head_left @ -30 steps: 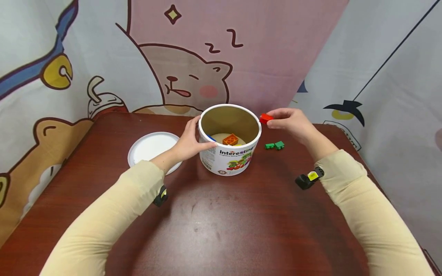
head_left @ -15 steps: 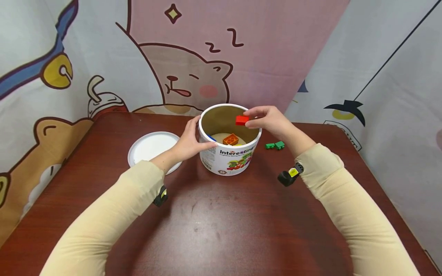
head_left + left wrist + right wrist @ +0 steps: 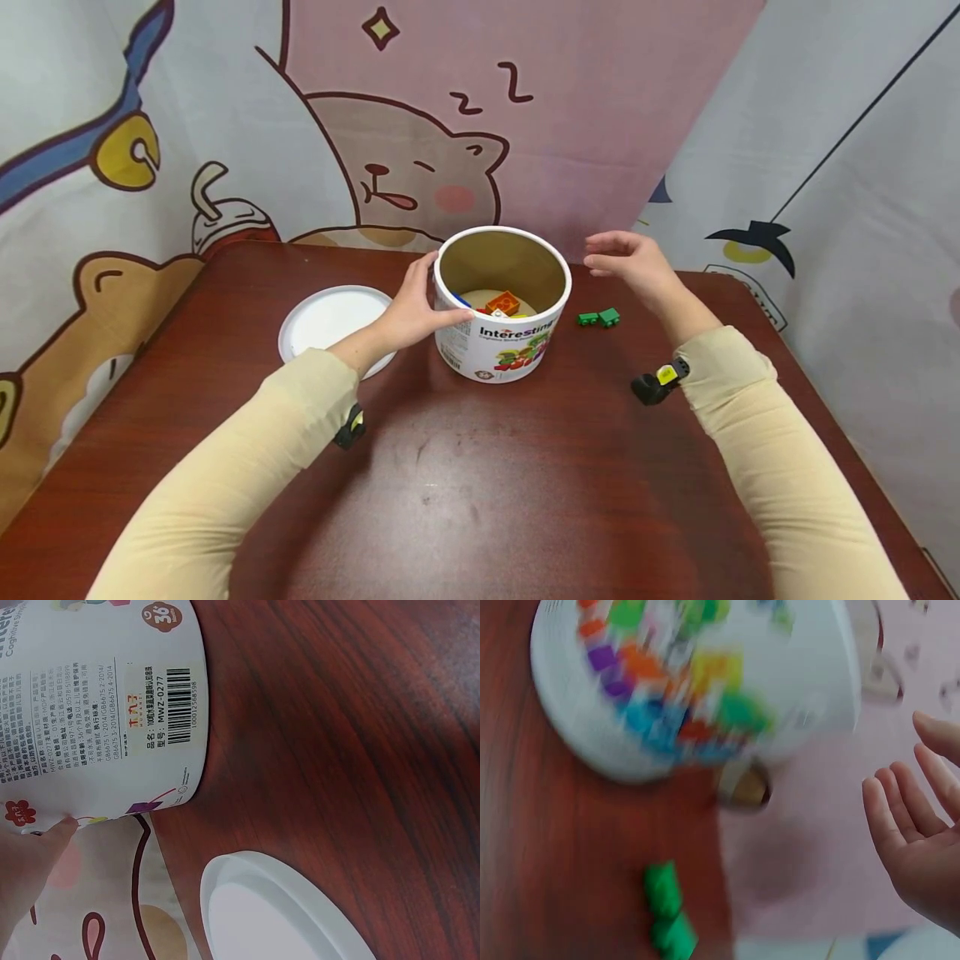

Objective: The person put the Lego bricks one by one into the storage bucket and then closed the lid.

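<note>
A white tub (image 3: 487, 354) printed with "Interesting" stands upright on the table. My left hand (image 3: 411, 312) holds it by the left side, thumb along the front rim and fingers round the outer wall. Inside, an orange building block (image 3: 502, 303) lies with white, yellow, red and blue pieces partly hidden by the near rim. My right hand (image 3: 626, 262) hovers right of the tub with bent, parted fingers and nothing between them. In the right wrist view the right hand (image 3: 922, 825) also appears empty. Two small green blocks (image 3: 608, 317) lie on the table below it.
A round white lid (image 3: 330, 321) lies on the table left of the tub, partly behind the left forearm. The dark red wooden table (image 3: 465, 500) ends at a cartoon-printed curtain (image 3: 600, 125) behind. A black wrist camera (image 3: 652, 387) sits under the right cuff.
My right hand has carried a red block over the tub, let go of it inside, and moved back right, empty. The left hand stays on the tub.
</note>
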